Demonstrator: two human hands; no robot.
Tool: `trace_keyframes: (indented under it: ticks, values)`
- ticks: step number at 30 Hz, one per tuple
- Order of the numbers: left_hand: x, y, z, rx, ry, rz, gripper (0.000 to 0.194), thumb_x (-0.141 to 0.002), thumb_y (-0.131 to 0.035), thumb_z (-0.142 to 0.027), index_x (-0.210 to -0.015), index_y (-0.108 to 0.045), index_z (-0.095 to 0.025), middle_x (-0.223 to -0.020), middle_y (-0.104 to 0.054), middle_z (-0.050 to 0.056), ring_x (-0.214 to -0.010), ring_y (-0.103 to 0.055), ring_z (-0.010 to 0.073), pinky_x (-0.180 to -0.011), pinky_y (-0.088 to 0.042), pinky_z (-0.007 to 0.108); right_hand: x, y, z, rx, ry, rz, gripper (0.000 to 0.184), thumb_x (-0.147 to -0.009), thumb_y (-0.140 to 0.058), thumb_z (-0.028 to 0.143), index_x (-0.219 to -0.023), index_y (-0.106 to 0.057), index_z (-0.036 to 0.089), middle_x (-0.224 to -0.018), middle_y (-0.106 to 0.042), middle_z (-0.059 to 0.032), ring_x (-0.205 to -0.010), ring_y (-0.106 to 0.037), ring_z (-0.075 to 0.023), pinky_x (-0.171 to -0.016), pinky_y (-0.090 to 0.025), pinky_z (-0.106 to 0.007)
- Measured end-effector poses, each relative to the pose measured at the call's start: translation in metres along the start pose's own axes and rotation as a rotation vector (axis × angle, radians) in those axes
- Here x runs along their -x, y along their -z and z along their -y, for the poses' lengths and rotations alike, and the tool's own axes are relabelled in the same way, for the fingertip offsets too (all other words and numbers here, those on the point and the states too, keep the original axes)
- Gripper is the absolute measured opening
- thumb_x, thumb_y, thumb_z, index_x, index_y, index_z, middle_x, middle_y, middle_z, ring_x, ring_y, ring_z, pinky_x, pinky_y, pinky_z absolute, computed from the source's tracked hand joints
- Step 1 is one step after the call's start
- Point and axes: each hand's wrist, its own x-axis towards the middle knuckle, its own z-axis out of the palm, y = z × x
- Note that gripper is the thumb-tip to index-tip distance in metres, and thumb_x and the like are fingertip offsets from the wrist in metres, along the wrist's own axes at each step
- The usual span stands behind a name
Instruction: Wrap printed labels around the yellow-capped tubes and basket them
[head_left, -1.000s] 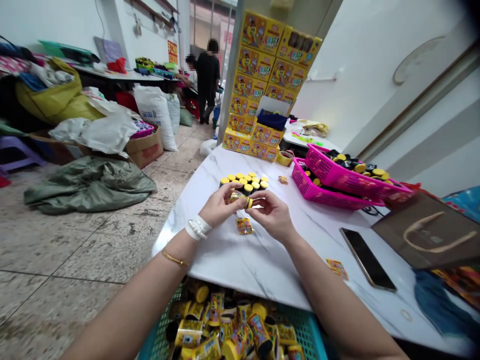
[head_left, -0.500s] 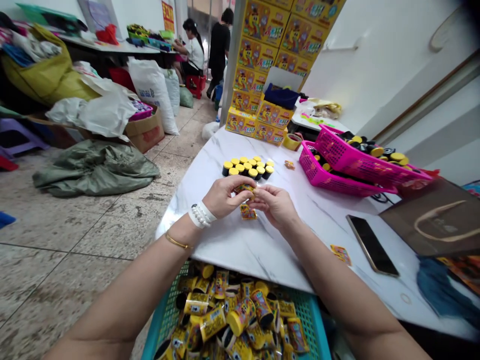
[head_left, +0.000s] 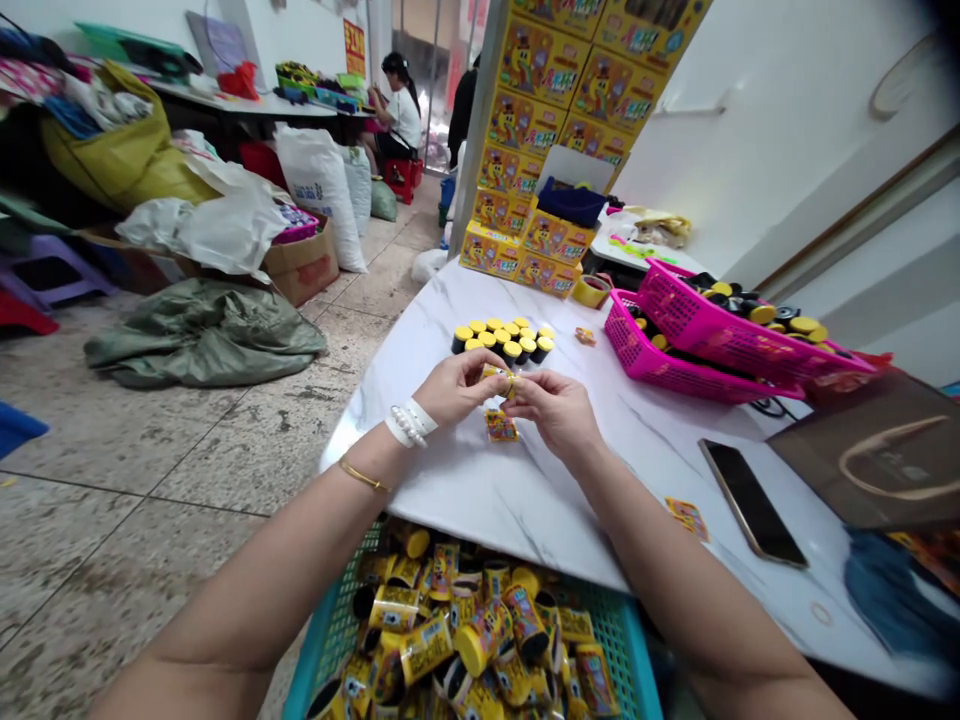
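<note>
In the lower-left part of the frame, a crumpled grey-green cloth sack (head_left: 206, 333) lay on the stone floor. At bottom centre, a teal plastic lattice basket (head_left: 303, 655) held a heap of yellow-wrapped cylinders. Above it, near mid-frame, the left hand (head_left: 451, 390) curled thumb and fingers around a small yellow printed cylinder (head_left: 494, 373), partly hidden by them. Just behind stood a cluster of short black cylinders with yellow caps (head_left: 501, 337); in front lay a flat yellow-and-red printed wrapper (head_left: 501, 426). The right hand (head_left: 559, 412) pinched the held cylinder's right end between thumb and fingertips. Toward the right edge were two magenta plastic baskets (head_left: 679, 318) and a dark rectangular phone (head_left: 752, 502).
</note>
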Motion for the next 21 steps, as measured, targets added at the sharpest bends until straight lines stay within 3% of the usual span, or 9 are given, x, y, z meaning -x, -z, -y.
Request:
trace_keyframes:
  ticks: [4, 9, 13, 16, 18, 21]
  values:
    - [0.003, -0.002, 0.000, -0.129, -0.124, -0.005, 0.022, -0.084, -0.066, -0.033, -0.101, -0.068, -0.018, -0.077, -0.064, 0.001, -0.063, -0.051, 0.0122, -0.060, -0.040, 0.025, -0.003, 0.000, 0.002, -0.164, -0.198, -0.005, 0.033, -0.060, -0.092, 0.036, -0.069, -0.069, 0.015, -0.064, -0.073, -0.0033, -0.055, -0.069, -0.0118, -0.052, -0.061, -0.018]
    - [0.002, -0.001, -0.006, -0.167, -0.206, 0.023, 0.019, -0.082, -0.066, -0.026, -0.099, -0.070, -0.018, -0.092, -0.068, 0.004, -0.072, -0.053, 0.0128, -0.068, -0.041, 0.026, -0.006, 0.001, 0.005, -0.260, -0.308, 0.028, 0.024, -0.066, -0.088, 0.028, -0.080, -0.073, 0.015, -0.069, -0.074, -0.0019, -0.056, -0.068, -0.0094, -0.055, -0.060, -0.013]
    - [-0.002, 0.001, -0.002, 0.029, -0.056, 0.025, 0.045, -0.079, -0.071, -0.044, -0.115, -0.063, -0.016, -0.083, -0.064, 0.002, -0.068, -0.056, 0.0132, -0.062, -0.040, 0.024, -0.008, 0.001, 0.000, -0.200, -0.226, 0.006, 0.027, -0.065, -0.089, 0.031, -0.075, -0.069, 0.016, -0.068, -0.073, -0.0019, -0.058, -0.070, -0.0110, -0.057, -0.061, -0.017]
    - [-0.004, 0.003, 0.005, 0.006, 0.107, -0.024, 0.045, -0.083, -0.062, -0.055, -0.099, -0.065, -0.013, -0.067, -0.056, 0.000, -0.058, -0.051, 0.0126, -0.055, -0.036, 0.024, -0.007, 0.000, -0.006, -0.118, -0.143, -0.011, 0.033, -0.060, -0.092, 0.033, -0.075, -0.068, 0.016, -0.065, -0.072, -0.0018, -0.058, -0.071, -0.0131, -0.057, -0.062, -0.020]
    - [-0.003, 0.003, 0.006, -0.131, 0.093, -0.048, 0.036, -0.083, -0.063, -0.050, -0.087, -0.066, -0.014, -0.065, -0.055, 0.000, -0.059, -0.049, 0.0129, -0.055, -0.035, 0.025, -0.007, 0.000, -0.007, -0.115, -0.157, -0.007, 0.032, -0.061, -0.092, 0.033, -0.074, -0.068, 0.015, -0.064, -0.072, -0.0019, -0.057, -0.071, -0.0129, -0.056, -0.062, -0.019]
    - [0.000, 0.000, -0.001, -0.311, -0.063, -0.093, 0.023, -0.081, -0.066, -0.038, -0.091, -0.068, -0.016, -0.067, -0.055, -0.002, -0.062, -0.047, 0.0131, -0.059, -0.036, 0.025, -0.008, 0.000, -0.006, -0.220, -0.247, 0.011, 0.026, -0.066, -0.089, 0.029, -0.075, -0.070, 0.014, -0.067, -0.072, -0.0019, -0.057, -0.069, -0.0100, -0.056, -0.060, -0.014]
